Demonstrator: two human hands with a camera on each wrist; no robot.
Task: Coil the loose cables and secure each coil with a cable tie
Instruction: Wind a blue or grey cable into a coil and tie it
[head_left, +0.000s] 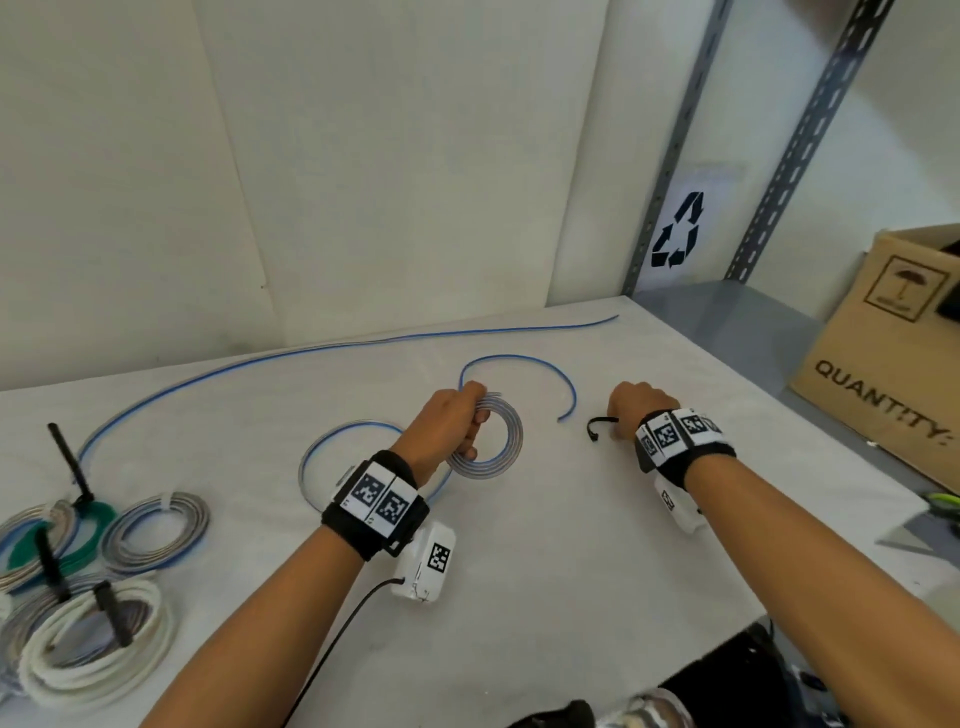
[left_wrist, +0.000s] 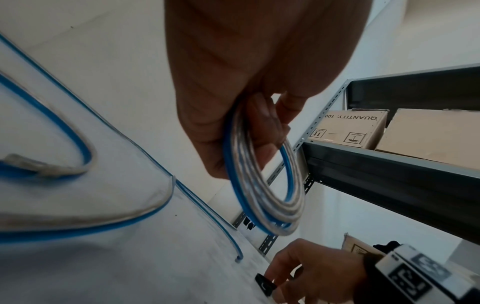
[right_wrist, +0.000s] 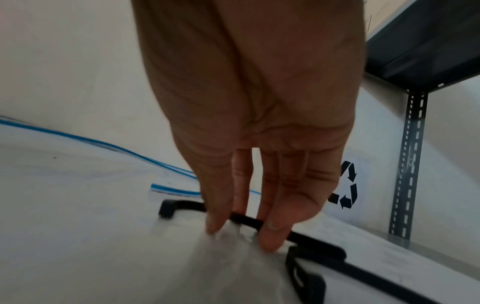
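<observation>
My left hand grips a small coil of flat blue-and-silver cable just above the white table; in the left wrist view the fingers curl through the coil. The cable's loose remainder trails across the table in wide loops. To the right, my right hand is down on the table, thumb and fingertips pinching a black cable tie, whose hooked end sticks out to the left. More black ties lie beside it.
Several tied coils lie at the table's left: a grey-blue one, a green one, a thick white one. A cardboard box sits on the metal shelf to the right. A wall runs behind the table.
</observation>
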